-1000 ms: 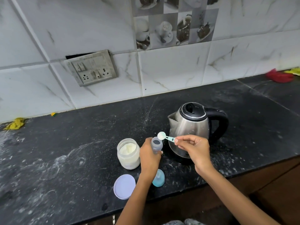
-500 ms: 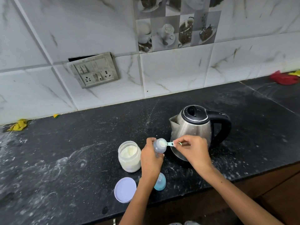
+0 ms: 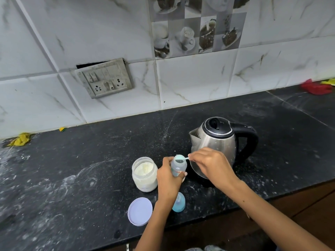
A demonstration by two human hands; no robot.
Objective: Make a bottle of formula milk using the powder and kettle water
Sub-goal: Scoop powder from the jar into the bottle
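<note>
Item: formula preparation, powder stage.

Change noted: a second ago we held the scoop (image 3: pixel 179 158) level and heaped just above the bottle (image 3: pixel 178 165); half a second ago it was at the mouth; now it lies turned over on the rim, its pale blue-green back facing up. We judge this scoop of powder to be emptied, or emptying, into the bottle. Whether more scoops are due we cannot tell. Kettle water, capping and mixing remain.

Left hand (image 3: pixel 167 180): fingers curled round the bottle's body, holding it upright on the table (image 3: pixel 72 160).

Right hand (image 3: pixel 211 164): fingertips pinching the scoop's short handle beside the bottle mouth.

Bottle: small, translucent pale blue, red lettering partly visible on its side, mouth open. It stands between the powder jar (image 3: pixel 145 173) and the kettle (image 3: pixel 217 147), near the table's front edge. Its fill level is hidden by the hand and scoop.

Powder jar: clear, open, well filled with cream-white powder, just left of the left hand. Its lilac lid (image 3: pixel 140 211) lies flat nearer us.

Bottle cap (image 3: pixel 179 202): blue, on the table behind the left wrist.

Kettle: steel, black lid closed, spout toward the bottle.
</note>
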